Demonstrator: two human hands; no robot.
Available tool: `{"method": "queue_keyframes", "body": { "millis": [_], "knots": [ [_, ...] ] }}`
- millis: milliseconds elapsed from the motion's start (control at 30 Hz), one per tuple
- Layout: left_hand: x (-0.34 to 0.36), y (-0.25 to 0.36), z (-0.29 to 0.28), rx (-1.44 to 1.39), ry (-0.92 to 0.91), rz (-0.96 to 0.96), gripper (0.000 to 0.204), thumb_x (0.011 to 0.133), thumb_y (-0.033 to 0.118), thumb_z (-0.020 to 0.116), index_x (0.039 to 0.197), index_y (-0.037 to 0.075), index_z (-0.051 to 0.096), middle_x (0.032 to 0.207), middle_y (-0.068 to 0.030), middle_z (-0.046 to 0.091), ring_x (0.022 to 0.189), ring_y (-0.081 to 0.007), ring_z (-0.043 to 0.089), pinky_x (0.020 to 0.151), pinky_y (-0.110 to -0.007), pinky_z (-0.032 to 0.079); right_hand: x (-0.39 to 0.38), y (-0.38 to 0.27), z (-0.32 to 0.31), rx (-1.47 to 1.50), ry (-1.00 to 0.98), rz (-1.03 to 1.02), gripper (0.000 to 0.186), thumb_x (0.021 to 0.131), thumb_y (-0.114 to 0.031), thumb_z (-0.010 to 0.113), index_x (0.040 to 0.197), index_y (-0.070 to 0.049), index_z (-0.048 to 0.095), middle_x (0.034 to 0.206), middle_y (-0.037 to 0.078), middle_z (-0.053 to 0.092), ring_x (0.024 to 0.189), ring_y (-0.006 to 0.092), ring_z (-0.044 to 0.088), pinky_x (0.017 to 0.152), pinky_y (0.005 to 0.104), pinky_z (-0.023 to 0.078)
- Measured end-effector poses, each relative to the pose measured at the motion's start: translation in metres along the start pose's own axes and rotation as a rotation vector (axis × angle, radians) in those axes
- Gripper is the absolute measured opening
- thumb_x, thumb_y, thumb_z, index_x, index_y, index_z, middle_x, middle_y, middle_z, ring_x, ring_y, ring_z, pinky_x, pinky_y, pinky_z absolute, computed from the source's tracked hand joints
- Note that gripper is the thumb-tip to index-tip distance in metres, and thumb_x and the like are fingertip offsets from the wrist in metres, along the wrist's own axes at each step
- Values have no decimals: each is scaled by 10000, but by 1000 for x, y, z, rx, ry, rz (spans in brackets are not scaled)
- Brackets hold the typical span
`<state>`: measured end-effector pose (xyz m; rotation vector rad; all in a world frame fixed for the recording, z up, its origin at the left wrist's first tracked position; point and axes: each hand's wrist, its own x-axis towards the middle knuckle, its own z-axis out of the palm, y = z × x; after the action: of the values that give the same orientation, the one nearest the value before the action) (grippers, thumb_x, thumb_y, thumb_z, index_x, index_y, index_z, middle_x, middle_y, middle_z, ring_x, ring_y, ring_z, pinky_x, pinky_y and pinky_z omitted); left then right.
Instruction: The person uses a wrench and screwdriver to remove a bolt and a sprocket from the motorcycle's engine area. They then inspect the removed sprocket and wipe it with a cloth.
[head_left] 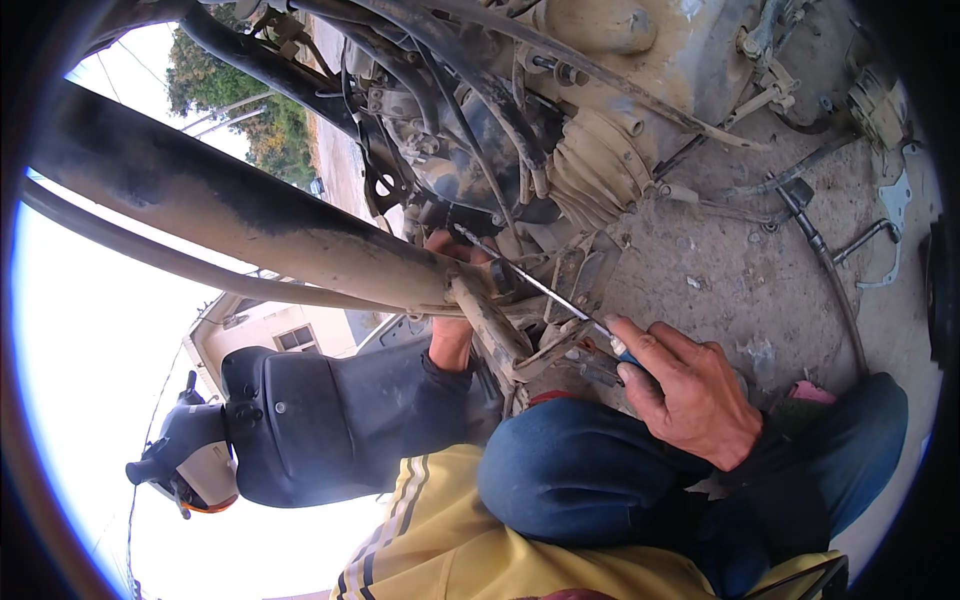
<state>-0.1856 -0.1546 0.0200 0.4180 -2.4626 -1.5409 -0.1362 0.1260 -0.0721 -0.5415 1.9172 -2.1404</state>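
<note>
Left hand [458,246] tucked mostly behind the thick dusty tube [250,205], so its opening and grip can't be told. Slanting just right of the tube's end comes the slim blue-handled tool [545,289], tip near those left fingers, and farther right of the tube the right hand [695,395] has its handle, fingers and thumb curled in.

Tool shaft [545,290] is showing smooth, shiny metal. Frame tube [230,210] is looking like black-painted metal, wearing matt dust. Ribbed part [600,165] is reading matt, dust-caked. Ground [690,300] is looking rough, gritty. Jeans [565,465] are showing matt denim; yellow garment [490,530], cloth.
</note>
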Motion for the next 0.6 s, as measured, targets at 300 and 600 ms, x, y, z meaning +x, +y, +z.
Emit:
{"method": "queue_keyframes", "body": {
  "millis": [300, 600],
  "knots": [
    [7, -18, -7, 158, 68, 125, 503, 885, 58, 801, 1283, 76, 494, 834, 26, 568, 709, -62, 521, 629, -223, 417, 2, 8, 4, 98, 28, -9, 469, 935, -104, 663, 1383, -9, 566, 895, 144, 636, 663, 325, 657, 560, 418, 540],
    [9, -14, -8, 212, 104, 99, 509, 883, 62, 800, 1291, 82, 496, 859, 20, 555, 733, -73, 525, 654, -238, 439, 2, 12, 10, 783, -103, 244, 443, 979, -126, 638, 1382, 41, 562, 927, 166, 704, 688, 230, 697, 569, 329, 530]
  ]
}}
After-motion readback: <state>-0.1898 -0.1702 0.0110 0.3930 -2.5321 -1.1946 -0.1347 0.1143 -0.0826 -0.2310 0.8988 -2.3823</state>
